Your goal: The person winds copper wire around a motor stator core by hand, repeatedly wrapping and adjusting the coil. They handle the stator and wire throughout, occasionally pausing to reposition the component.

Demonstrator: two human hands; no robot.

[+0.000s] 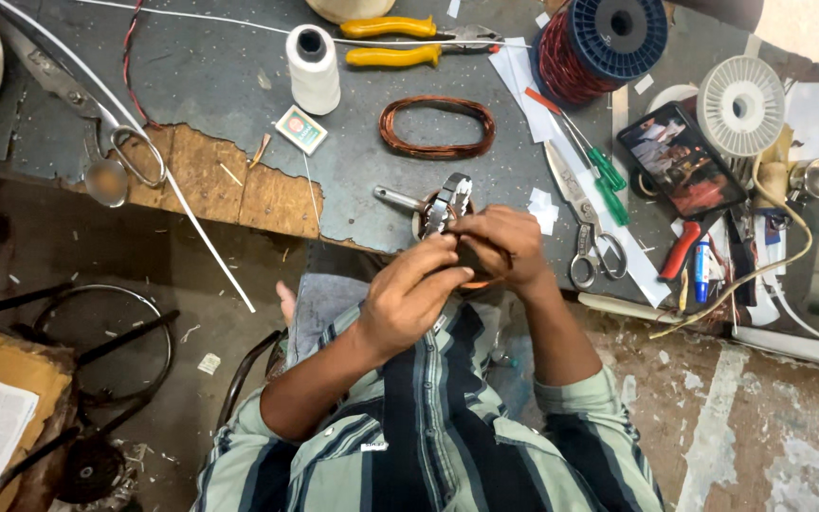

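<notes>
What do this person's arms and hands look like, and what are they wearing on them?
Both hands are bare: the left hand and the right hand show no gloves, and I can see no rings or watch. The forearms are uncovered too. The shirt is pale green with dark blue vertical stripes, and its sleeves are rolled up to about the elbows.

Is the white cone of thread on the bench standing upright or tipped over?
Upright. The white cone of thread stands on its wide base on the grey workbench, its dark hollow top facing the camera.

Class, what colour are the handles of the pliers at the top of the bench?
Yellow: the pliers show best in the head view.
</notes>
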